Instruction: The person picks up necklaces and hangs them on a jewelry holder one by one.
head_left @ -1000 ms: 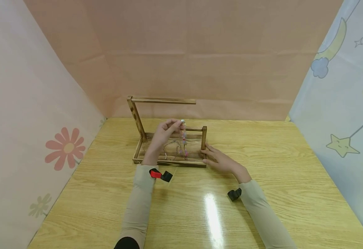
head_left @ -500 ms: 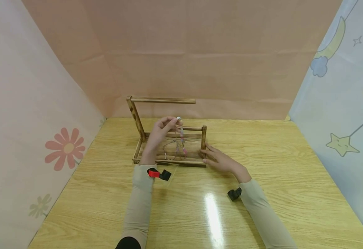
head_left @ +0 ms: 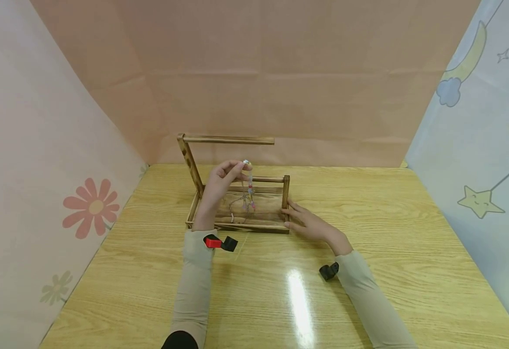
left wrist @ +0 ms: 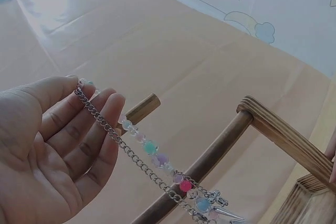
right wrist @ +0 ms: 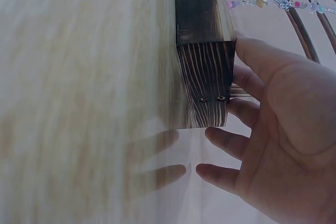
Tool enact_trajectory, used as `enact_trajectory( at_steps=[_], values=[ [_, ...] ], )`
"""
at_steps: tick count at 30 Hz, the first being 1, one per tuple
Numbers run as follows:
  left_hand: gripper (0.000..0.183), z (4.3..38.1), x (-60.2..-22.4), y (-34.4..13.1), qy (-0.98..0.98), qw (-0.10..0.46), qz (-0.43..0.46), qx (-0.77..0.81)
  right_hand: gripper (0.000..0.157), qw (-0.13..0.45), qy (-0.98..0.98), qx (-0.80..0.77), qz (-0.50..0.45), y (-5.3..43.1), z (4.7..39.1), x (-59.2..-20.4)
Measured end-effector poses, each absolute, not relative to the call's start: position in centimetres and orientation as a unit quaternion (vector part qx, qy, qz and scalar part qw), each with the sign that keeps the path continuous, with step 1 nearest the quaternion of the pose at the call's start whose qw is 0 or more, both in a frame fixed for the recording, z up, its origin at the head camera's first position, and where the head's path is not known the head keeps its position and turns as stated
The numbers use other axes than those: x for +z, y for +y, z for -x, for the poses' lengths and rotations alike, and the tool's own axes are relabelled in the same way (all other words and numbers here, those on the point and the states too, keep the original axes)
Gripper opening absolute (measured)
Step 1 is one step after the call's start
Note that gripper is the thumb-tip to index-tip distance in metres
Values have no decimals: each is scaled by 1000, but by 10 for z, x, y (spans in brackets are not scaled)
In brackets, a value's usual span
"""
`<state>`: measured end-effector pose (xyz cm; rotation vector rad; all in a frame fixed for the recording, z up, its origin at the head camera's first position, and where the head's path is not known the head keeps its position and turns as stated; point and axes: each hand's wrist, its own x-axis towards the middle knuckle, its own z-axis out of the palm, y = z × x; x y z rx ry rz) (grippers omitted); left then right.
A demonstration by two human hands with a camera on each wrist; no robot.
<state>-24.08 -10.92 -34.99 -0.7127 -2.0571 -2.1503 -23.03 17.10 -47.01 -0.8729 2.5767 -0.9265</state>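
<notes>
My left hand (head_left: 219,186) pinches one end of a beaded chain necklace (left wrist: 161,159) between thumb and fingertips. Its pastel beads and silver chain hang down, with small metal charms at the low end. Behind the necklace runs the lower bar (left wrist: 210,161) of a wooden jewelry stand (head_left: 286,194). The upper bar (head_left: 228,140) is above and behind that hand. My right hand (head_left: 311,227) touches the stand's right end, fingers mostly straight against the frame. A thin beaded chain (head_left: 232,213) shows in the tray base; whether it joins the held necklace I cannot tell.
The stand rests on a wood-grain table (head_left: 389,271). A peach backdrop (head_left: 324,97) rises behind it. Patterned white panels stand at the left (head_left: 40,121) and right (head_left: 477,160). The upper bar's right end is free, and a tall post (head_left: 190,165) carries its left end.
My left hand has moved left and slightly up with the necklace, whose hanging end has shifted left too. My right hand keeps its place on the stand.
</notes>
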Motion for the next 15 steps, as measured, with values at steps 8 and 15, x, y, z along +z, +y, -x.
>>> enact_trajectory(
  at_steps=[8, 15],
  values=[
    [26, 239, -346, -113, -675, 52, 222, -701, 56, 139, 893, -312, 294, 171, 231, -472],
    [26, 238, -343, -116, -678, 64, 214, -700, 56, 138, 894, -313, 291, 171, 232, -472]
  ],
)
